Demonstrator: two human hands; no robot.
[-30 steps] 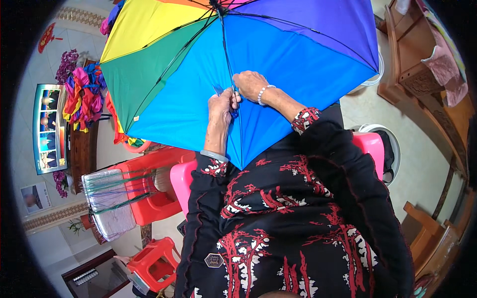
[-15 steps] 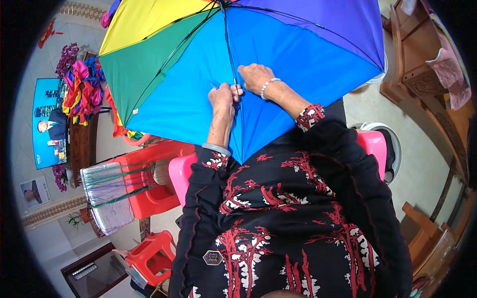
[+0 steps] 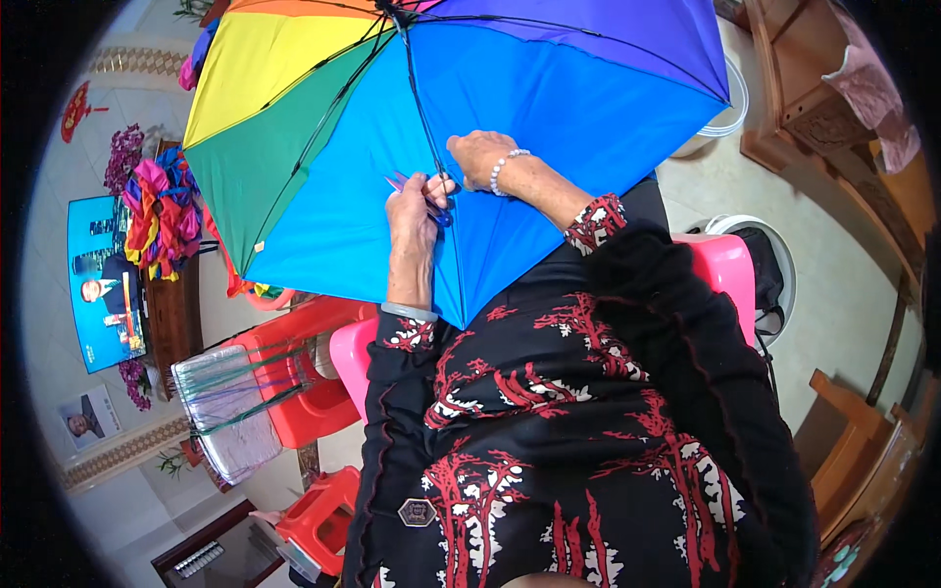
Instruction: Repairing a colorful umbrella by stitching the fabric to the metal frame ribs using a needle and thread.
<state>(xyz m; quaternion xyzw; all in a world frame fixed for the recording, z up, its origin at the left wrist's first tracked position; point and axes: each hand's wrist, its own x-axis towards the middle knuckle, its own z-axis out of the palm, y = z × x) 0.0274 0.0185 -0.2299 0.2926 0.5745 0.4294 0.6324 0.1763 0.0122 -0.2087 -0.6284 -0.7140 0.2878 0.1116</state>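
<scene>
- We have an open umbrella lying across our lap, inner side up, its hub at the top edge of the view and its panels fanning down toward us.
- The rib we work on is a thin dark rod. Its long axis runs from the hub down and slightly right, along the seam between the two blue panels, to the canopy's near edge.
- Our left hand sits on the left side of this rib, fingers curled shut around small purple-handled scissors, whose tips point up and left over the light blue panel.
- Our right hand lies just right of the same rib, slightly farther up it, fingers bent down and pressing on the cloth; we cannot tell whether it pinches thread or fabric.
- Both hands nearly touch across the rib; the left is the nearer one to the scissors' working point.
- The rib continues from the hands in two directions: up toward the hub and down toward the near edge.
- To our left stand red stools.
</scene>
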